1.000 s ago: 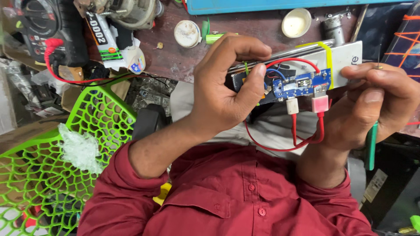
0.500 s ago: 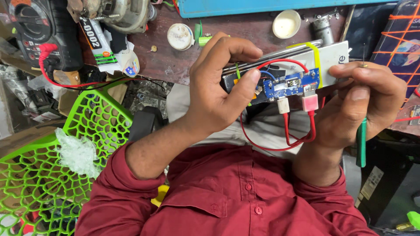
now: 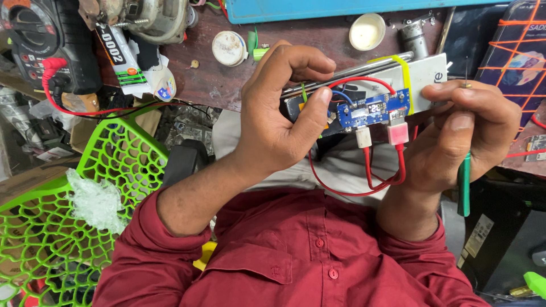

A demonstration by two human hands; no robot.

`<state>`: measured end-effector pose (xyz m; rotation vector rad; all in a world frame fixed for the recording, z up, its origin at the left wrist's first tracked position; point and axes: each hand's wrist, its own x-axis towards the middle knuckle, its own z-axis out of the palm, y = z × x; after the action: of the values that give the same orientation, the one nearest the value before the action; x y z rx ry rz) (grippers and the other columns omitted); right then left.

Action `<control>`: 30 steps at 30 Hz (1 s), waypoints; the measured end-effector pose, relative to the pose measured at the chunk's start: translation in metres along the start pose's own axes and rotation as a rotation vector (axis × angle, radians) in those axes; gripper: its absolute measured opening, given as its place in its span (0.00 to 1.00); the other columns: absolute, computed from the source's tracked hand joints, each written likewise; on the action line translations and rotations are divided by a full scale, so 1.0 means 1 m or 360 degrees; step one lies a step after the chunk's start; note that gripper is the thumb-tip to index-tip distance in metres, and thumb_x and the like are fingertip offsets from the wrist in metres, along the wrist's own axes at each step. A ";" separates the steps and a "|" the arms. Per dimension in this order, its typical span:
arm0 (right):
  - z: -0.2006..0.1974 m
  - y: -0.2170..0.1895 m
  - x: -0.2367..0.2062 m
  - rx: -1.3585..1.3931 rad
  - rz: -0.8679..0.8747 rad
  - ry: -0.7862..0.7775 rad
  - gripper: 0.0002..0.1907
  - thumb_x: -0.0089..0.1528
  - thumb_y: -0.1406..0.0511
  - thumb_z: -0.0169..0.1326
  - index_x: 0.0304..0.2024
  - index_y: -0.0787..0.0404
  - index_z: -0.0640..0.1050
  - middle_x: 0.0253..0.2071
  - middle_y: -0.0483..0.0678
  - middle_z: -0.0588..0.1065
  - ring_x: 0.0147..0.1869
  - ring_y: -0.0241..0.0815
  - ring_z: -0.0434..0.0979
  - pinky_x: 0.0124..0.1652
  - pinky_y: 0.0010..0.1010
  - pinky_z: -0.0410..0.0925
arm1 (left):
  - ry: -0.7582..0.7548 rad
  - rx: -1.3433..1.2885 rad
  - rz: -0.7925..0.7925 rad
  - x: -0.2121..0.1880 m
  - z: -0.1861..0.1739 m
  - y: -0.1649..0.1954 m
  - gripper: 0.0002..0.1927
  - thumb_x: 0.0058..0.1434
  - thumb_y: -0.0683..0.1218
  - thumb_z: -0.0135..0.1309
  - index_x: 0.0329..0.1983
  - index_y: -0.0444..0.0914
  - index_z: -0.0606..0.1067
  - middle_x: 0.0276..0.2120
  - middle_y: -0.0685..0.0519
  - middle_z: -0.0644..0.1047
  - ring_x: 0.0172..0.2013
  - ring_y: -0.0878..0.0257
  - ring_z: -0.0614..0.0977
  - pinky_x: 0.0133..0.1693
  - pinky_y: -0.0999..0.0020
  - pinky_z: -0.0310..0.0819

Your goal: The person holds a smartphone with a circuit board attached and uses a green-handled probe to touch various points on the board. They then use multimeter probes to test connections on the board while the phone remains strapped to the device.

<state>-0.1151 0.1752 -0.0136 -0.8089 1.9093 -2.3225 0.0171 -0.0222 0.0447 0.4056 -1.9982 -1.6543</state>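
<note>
My left hand [image 3: 284, 113] grips an opened power bank [image 3: 424, 71] from the left, thumb pressed beside its blue circuit board [image 3: 372, 111]. The board carries a small lit display and thin red and blue wires. A yellow band [image 3: 405, 74] wraps the white case and the metal rods along it. Two plugs of a looped red cable [image 3: 364, 185] sit in the board's lower edge. My right hand [image 3: 466, 131] holds the case's right end and also clasps a green-handled tool [image 3: 463, 185] that hangs down.
On the brown bench [image 3: 199, 79] lie a black multimeter [image 3: 51, 40] with a red lead, two round white lids [image 3: 367, 31], a small metal motor [image 3: 414, 34] and a blue tray [image 3: 318, 8]. A green plastic lattice basket [image 3: 57, 227] stands at the left, an orange-strung racket [image 3: 520, 62] at the right.
Both hands keep their grip on the power bank. They and the bench have drifted slightly left and up in the view.
</note>
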 end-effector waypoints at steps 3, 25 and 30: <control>0.001 -0.001 0.001 -0.0019 -0.0003 0.0000 0.08 0.76 0.66 0.49 0.52 0.67 0.71 0.45 0.58 0.76 0.41 0.39 0.73 0.42 0.22 0.63 | 0.0007 0.0014 0.0007 0.001 0.000 0.001 0.09 0.73 0.36 0.53 0.54 0.34 0.71 0.45 0.51 0.74 0.46 0.67 0.82 0.50 0.75 0.76; 0.002 -0.005 0.003 -0.0079 -0.0025 -0.0047 0.08 0.76 0.67 0.48 0.52 0.67 0.71 0.45 0.58 0.76 0.41 0.37 0.71 0.42 0.22 0.63 | 0.0012 0.0063 0.0057 0.002 0.000 0.003 0.05 0.72 0.37 0.53 0.50 0.34 0.72 0.42 0.50 0.73 0.41 0.66 0.81 0.47 0.74 0.78; 0.004 -0.007 0.003 -0.0094 -0.0023 -0.0046 0.08 0.76 0.67 0.48 0.53 0.67 0.71 0.46 0.58 0.76 0.42 0.38 0.72 0.43 0.23 0.64 | 0.0013 0.0097 0.0065 0.003 -0.001 0.005 0.04 0.71 0.37 0.53 0.47 0.34 0.73 0.42 0.50 0.74 0.41 0.65 0.80 0.47 0.73 0.77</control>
<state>-0.1140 0.1722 -0.0056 -0.8594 1.9757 -2.2595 0.0153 -0.0233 0.0503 0.3902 -2.0413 -1.5678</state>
